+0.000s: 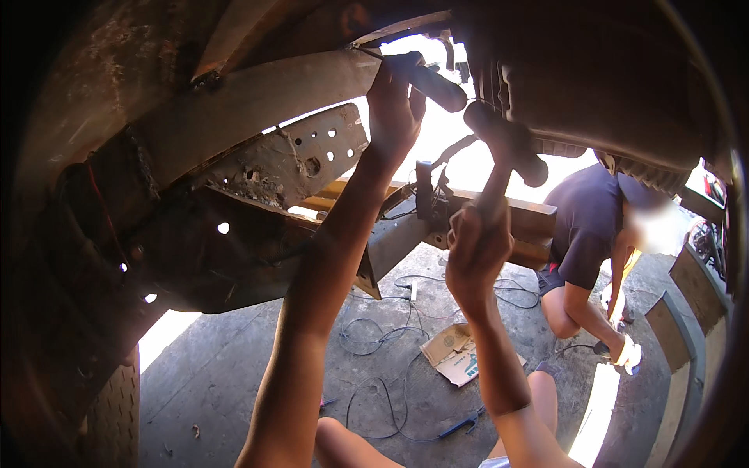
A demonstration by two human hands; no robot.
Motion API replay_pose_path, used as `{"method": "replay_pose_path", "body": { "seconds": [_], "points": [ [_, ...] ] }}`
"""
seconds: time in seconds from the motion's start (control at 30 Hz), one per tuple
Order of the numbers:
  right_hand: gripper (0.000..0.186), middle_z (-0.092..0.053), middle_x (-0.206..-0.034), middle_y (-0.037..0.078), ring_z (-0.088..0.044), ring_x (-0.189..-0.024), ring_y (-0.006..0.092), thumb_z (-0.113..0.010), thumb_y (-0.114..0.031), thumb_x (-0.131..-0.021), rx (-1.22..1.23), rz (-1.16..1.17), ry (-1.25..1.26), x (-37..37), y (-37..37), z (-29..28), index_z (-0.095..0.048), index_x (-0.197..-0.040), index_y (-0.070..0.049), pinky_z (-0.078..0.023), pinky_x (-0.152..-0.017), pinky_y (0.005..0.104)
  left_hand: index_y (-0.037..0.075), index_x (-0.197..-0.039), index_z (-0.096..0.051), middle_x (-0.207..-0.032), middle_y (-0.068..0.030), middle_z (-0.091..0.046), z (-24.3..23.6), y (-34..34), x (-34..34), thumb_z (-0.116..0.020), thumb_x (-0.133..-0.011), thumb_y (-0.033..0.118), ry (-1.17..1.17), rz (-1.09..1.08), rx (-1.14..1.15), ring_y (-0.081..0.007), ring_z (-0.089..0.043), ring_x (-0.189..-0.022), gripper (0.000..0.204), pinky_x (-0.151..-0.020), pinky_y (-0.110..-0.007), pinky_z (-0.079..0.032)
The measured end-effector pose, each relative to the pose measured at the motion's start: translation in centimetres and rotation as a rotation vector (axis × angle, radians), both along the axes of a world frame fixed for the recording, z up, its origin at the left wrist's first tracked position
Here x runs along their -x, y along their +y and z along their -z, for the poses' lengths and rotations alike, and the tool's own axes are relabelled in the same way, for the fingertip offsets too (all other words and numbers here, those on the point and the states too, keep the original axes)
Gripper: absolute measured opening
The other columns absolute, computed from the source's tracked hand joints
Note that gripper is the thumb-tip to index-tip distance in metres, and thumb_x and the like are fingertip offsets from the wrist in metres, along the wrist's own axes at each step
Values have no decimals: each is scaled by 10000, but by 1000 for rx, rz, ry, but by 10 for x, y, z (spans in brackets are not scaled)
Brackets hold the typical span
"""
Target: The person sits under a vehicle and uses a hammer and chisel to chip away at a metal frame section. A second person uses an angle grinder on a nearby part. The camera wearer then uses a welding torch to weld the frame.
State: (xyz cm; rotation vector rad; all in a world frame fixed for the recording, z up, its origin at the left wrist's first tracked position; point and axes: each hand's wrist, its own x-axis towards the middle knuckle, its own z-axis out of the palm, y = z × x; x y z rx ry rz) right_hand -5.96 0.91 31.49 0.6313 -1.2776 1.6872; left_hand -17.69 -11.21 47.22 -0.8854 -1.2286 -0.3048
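Both my arms reach up beneath a rusty metal frame (pixel 257 101). My left hand (pixel 394 117) is closed around a thick-handled tool with a thin shaft (pixel 438 87), perhaps a screwdriver. Its rounded dark handle points right, and the shaft reaches left against the frame's edge. In my right hand (pixel 477 249) is the handle of a hammer (pixel 507 144), gripped with wrapped fingers. The hammer's dark head is raised just right of the tool's handle end, with a small gap between them. Shadow and bright backlight hide finer detail of both tools.
A perforated bracket (pixel 312 156) and a crossbeam (pixel 402 234) lie close to my forearms. To the right a co-worker (pixel 585 226) crouches, bent low. On the concrete floor are cables (pixel 382 339), flattened cardboard (pixel 456 355) and a blue clamp-like tool (pixel 460 423). Curved panels (pixel 671 335) stand at right.
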Motion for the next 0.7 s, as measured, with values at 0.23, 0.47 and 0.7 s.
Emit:
{"method": "replay_pose_path", "body": {
  "seconds": [0.23,0.47,0.7],
  "points": [
    [252,-586,-651,117,-588,-534,185,-587,-187,-988,17,-32,-37,-8,17,18,-520,-1071,42,-453,-526,305,23,-1111,-602,-1012,-108,-657,2,4,-2,-737,-812,-16,-12,40,9,-238,-675,-896,330,-745,-367,-574],
    [396,-600,-677,100,-600,-571,151,-574,-234,-993,24,-70,-35,-13,26,27,-504,-1202,95,-453,-533,293,13,-1100,-594,-1006,-115,-633,2,3,0,-727,-807,-54,-16,74,39,-241,-666,-896,329,-766,-338,-592],
    [395,-599,-677,90,-598,-570,153,-590,-238,-984,5,-37,-70,-14,26,37,-505,-1183,92,-461,-539,287,6,-1101,-594,-996,-116,-637,0,1,0,-726,-819,-47,33,23,37,-224,-676,-875,316,-722,-324,-599]
  ]
}}
